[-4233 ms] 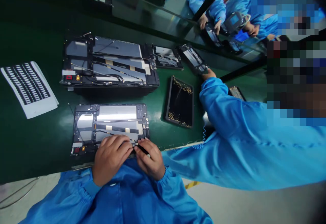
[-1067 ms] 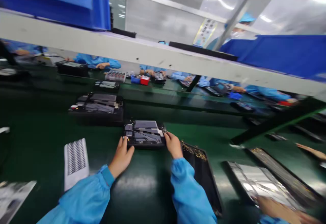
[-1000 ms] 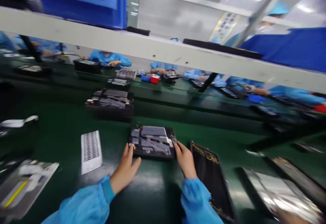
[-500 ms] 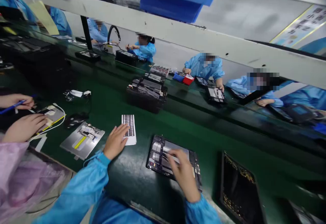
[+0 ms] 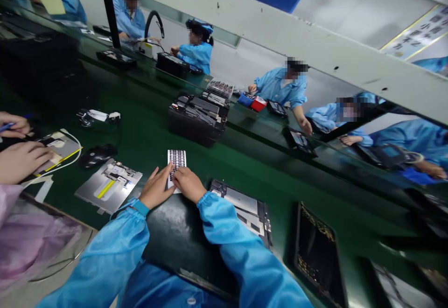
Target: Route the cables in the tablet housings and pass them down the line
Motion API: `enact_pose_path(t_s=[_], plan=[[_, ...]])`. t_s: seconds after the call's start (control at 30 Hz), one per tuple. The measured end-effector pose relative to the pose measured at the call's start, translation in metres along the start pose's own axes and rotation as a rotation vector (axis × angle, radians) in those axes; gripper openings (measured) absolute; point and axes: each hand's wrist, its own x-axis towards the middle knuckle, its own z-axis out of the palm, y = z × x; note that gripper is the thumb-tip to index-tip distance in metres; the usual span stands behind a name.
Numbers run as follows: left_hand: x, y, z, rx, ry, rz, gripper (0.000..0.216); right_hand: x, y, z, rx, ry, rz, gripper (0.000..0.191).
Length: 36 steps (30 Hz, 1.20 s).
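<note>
A white sheet of small black stickers (image 5: pixel 177 157) lies on the green bench in front of me. My left hand (image 5: pixel 154 190) rests along its left edge, fingers stretched out and thumb towards the near end. Over the sheet's lower right part, my right hand (image 5: pixel 189 184) has its fingers bent and pressed together against the stickers; anything between the fingertips is too small to make out. To the right is an opened tablet (image 5: pixel 241 200) with its inner parts showing, partly covered by my right sleeve.
A silver panel with yellow tape (image 5: pixel 108 184) lies on the left, near a black mouse (image 5: pixel 98 155) and a co-worker's hands (image 5: pixel 24 158). A stack of tablet parts (image 5: pixel 198 116) stands ahead. On the right is a black tray with small brass-coloured pieces (image 5: pixel 317 252).
My right hand has moved left from above the opened tablet to the sticker sheet, and its fingers have closed. My left hand has shifted slightly and stays on the sheet's left side.
</note>
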Motion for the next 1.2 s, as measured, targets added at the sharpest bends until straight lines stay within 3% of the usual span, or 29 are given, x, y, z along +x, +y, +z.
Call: enact_pose_path(t_s=[0.13, 0.27, 0.4, 0.47, 0.6, 0.63, 0.7, 0.8, 0.87, 1.0, 1.2], plan=[[0.004, -0.001, 0.0, 0.014, -0.011, -0.002, 0.083, 0.013, -0.001, -0.005, 0.066, -0.035, -0.009, 0.014], [0.008, -0.001, 0.001, 0.024, -0.028, 0.021, 0.081, -0.007, 0.019, -0.039, 0.21, 0.006, 0.07, 0.016], [0.009, -0.001, 0.001, 0.089, -0.039, 0.101, 0.069, -0.1, 0.037, -0.096, 0.476, 0.322, 0.141, 0.014], [0.006, 0.005, -0.001, 0.083, -0.023, 0.147, 0.062, -0.161, 0.035, -0.114, 0.475, 0.382, 0.207, 0.013], [-0.007, 0.046, 0.003, 0.028, 0.26, 0.174, 0.038, -0.26, 0.02, -0.1, 0.306, 0.402, 0.422, 0.01], [-0.011, 0.063, 0.008, -0.001, 0.294, 0.201, 0.031, -0.275, 0.016, -0.091, 0.257, 0.404, 0.466, 0.009], [-0.018, 0.098, 0.023, -0.068, 0.228, 0.301, 0.021, -0.293, 0.008, -0.073, 0.157, 0.41, 0.519, 0.009], [-0.022, 0.142, 0.055, -0.121, 0.004, 0.439, 0.022, -0.296, -0.001, -0.055, 0.025, 0.411, 0.532, 0.011], [-0.021, 0.156, 0.076, -0.128, -0.074, 0.474, 0.028, -0.288, -0.004, -0.05, -0.025, 0.407, 0.509, 0.012], [-0.014, 0.153, 0.096, -0.151, -0.096, 0.481, 0.029, -0.266, -0.003, -0.046, -0.043, 0.373, 0.414, 0.012], [-0.015, 0.143, 0.095, -0.203, -0.123, 0.464, 0.013, -0.25, -0.001, -0.041, -0.113, 0.295, 0.369, 0.016]])
